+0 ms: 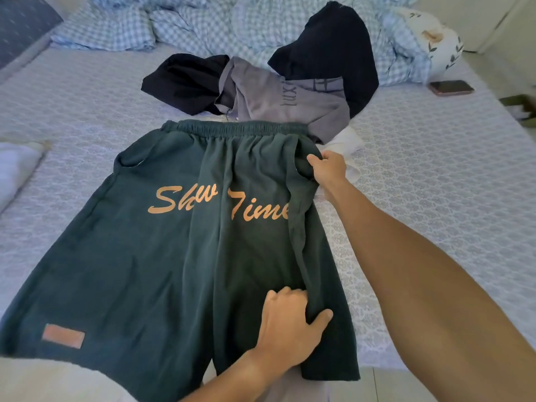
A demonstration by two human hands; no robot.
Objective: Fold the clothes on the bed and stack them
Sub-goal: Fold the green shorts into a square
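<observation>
A crumpled blue-checked duvet [203, 21] lies along the far side, a leaf-print pillow [435, 39] at its right end; a phone [451, 87] rests flat on the patterned sheet just beside them.

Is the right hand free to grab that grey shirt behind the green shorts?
Probably not right away: the right hand is gripping the green shorts near the waistband. The grey shirt lies uncovered just beyond, so letting go would leave an open path.

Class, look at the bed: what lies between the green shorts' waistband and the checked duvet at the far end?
In the head view, between the green shorts and the checked duvet lies a heap of unfolded clothes: a grey garment flanked by two dark garments.
</observation>
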